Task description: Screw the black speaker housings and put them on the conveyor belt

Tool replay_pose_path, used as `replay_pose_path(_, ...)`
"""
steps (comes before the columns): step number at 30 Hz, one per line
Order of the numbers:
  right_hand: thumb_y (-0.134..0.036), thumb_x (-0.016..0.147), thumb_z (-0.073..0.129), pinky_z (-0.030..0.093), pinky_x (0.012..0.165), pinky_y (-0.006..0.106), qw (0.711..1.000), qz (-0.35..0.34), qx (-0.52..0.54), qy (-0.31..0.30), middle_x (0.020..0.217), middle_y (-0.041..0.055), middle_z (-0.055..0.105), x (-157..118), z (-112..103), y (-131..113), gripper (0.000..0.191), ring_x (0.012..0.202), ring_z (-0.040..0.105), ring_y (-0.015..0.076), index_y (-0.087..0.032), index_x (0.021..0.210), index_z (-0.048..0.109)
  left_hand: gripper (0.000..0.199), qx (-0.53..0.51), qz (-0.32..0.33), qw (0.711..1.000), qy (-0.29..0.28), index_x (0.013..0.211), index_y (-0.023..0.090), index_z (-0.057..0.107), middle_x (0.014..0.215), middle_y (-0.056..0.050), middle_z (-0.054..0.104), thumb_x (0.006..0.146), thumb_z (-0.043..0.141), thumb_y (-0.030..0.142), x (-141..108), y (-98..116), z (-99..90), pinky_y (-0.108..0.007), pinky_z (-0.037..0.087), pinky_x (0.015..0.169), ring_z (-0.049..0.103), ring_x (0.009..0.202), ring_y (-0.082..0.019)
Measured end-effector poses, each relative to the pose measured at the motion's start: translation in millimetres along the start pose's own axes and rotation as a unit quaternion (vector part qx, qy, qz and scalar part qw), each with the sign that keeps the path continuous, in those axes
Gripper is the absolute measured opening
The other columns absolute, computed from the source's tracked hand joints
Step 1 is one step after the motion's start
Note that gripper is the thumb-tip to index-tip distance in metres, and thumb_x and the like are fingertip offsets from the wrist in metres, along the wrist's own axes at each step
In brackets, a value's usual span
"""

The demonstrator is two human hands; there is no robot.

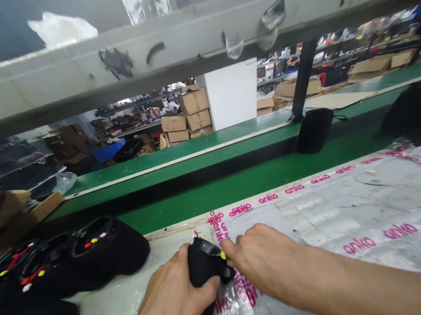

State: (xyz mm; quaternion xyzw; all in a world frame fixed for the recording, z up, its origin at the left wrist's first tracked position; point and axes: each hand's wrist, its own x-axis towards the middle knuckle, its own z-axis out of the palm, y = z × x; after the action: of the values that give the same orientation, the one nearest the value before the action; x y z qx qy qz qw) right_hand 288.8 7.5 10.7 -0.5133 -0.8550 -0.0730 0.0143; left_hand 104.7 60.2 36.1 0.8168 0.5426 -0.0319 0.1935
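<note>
Taped workbench point(322, 208), two hands point(173, 284), one gripped black casing point(201, 266)

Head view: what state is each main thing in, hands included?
Left hand: closed around the held black housing.
Right hand: fingertips by a yellow connector, grip unclear.
Held black housing: in hand, wire ends showing at top.
Three black housings at left: open ends showing, coloured connectors exposed.
Black cylinder: upright on the green surface.
Plastic sheeting: creased.

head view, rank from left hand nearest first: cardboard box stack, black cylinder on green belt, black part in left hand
1. Black part, gripped by left hand
2. Black cylinder, ahead right on green belt
3. Cardboard box stack, background, beyond green belt
</note>
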Motion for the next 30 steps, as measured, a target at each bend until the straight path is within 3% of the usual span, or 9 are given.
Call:
replay_pose_path(2, -0.023, 0.094, 0.06, 0.028, 0.044, 0.031, 0.994, 0.047, 0.072, 0.065, 0.065, -0.0008, 0.064, -11.3, 17.8, -3.2, 0.004, 0.049, 0.058, 0.0185, -0.02, 0.095, 0.057, 0.031, -0.004, 0.007, 1.0, 0.009, 0.099, 0.021, 0.061, 0.092, -0.008, 0.074, 0.077, 0.056, 0.042, -3.9, -0.9, -1.1, -0.033, 0.047, 0.075, 0.07, 0.087, -0.028)
replay_pose_path(3, -0.026, 0.097, 0.057, 0.029, 0.047, 0.031, 0.986, 0.077, 0.117, 0.087, 0.068, -0.001, 0.066, -17.3, 24.1, -5.6, 0.006, 0.052, 0.06, 0.019, -0.021, 0.094, 0.055, 0.033, -0.005, 0.008, 1.0, 0.014, 0.101, 0.021, 0.061, 0.094, -0.009, 0.074, 0.078, 0.056, 0.042, -5.9, -1.3, -1.2, -0.033, 0.047, 0.075, 0.07, 0.088, -0.028)
replay_pose_path(8, -0.039, 0.106, 0.033, 0.033, 0.057, 0.03, 0.895, 0.209, 0.326, 0.221, 0.072, -0.0036, 0.061, -37.7, 21.4, -13.7, 0.022, 0.062, 0.059, 0.0184, -0.025, 0.095, 0.047, 0.034, 0.012, 0.025, 0.999, 0.045, 0.103, 0.021, 0.061, 0.096, -0.008, 0.074, 0.081, 0.055, 0.047, -13.9, 1.2, 2.4, -0.034, 0.049, 0.076, 0.07, 0.09, -0.029)
replay_pose_path(12, -0.044, 0.105, 0.034, 0.029, 0.056, 0.03, 0.887, 0.226, 0.36, 0.178, 0.068, -0.0033, 0.056, -35.3, 26.8, -9.8, 0.025, 0.062, 0.055, 0.0191, -0.026, 0.09, 0.044, 0.046, 0.107, -0.006, 0.989, 0.097, 0.119, 0.015, 0.057, 0.098, -0.012, 0.072, 0.081, 0.056, 0.041, -14.0, 13.5, 15.5, -0.042, 0.051, 0.075, 0.069, 0.089, -0.035)
replay_pose_path(15, -0.045, 0.105, 0.033, 0.027, 0.056, 0.03, 0.885, 0.232, 0.369, 0.165, 0.065, -0.0031, 0.054, -31.3, 45.5, -3.6, 0.027, 0.06, 0.053, 0.0193, -0.025, 0.089, 0.042, 0.067, 0.212, -0.02, 0.959, 0.186, 0.142, 0.007, 0.042, 0.116, -0.018, 0.064, 0.082, 0.056, 0.032, -13.5, 20.1, 29.6, -0.047, 0.051, 0.08, 0.063, 0.102, -0.037)
replay_pose_path(17, -0.045, 0.105, 0.032, 0.026, 0.056, 0.031, 0.881, 0.239, 0.372, 0.166, 0.064, -0.0031, 0.052, -31.3, 55.3, 0.5, 0.028, 0.057, 0.051, 0.019, -0.025, 0.088, 0.042, 0.075, 0.239, -0.004, 0.949, 0.205, 0.147, 0.009, 0.038, 0.129, -0.018, 0.059, 0.081, 0.06, 0.036, -15.5, 18.9, 34.8, -0.048, 0.048, 0.09, 0.057, 0.112, -0.036)
replay_pose_path(21, -0.044, 0.105, 0.033, 0.026, 0.056, 0.03, 0.882, 0.238, 0.375, 0.158, 0.067, -0.0017, 0.056, -36.5, 57.8, 4.1, 0.026, 0.061, 0.054, 0.0201, -0.025, 0.091, 0.044, 0.082, 0.169, -0.006, 0.977, 0.126, 0.145, 0.011, 0.043, 0.138, -0.017, 0.056, 0.077, 0.06, 0.051, -21.8, 10.1, 28.9, -0.051, 0.041, 0.103, 0.051, 0.124, -0.036)
replay_pose_path(24, -0.043, 0.105, 0.034, 0.026, 0.057, 0.03, 0.889, 0.237, 0.366, 0.142, 0.071, -0.0006, 0.059, -39.9, 52.8, 2.6, 0.024, 0.066, 0.058, 0.0216, -0.025, 0.096, 0.046, 0.085, 0.105, 0.003, 0.993, 0.053, 0.15, 0.013, 0.035, 0.142, -0.014, 0.053, 0.077, 0.057, 0.049, -23.2, 8.8, 22.8, -0.045, 0.042, 0.105, 0.052, 0.127, -0.032)
replay_pose_path(30, -0.04, 0.106, 0.033, 0.027, 0.058, 0.031, 0.904, 0.226, 0.345, 0.113, 0.077, 0.0011, 0.063, -43.8, 50.7, -3.6, 0.022, 0.069, 0.062, 0.0235, -0.024, 0.101, 0.048, 0.085, 0.091, -0.004, 0.995, 0.034, 0.153, 0.012, 0.025, 0.149, -0.014, 0.047, 0.078, 0.053, 0.04, -23.7, 14.1, 26.8, -0.046, 0.047, 0.098, 0.058, 0.122, -0.033)
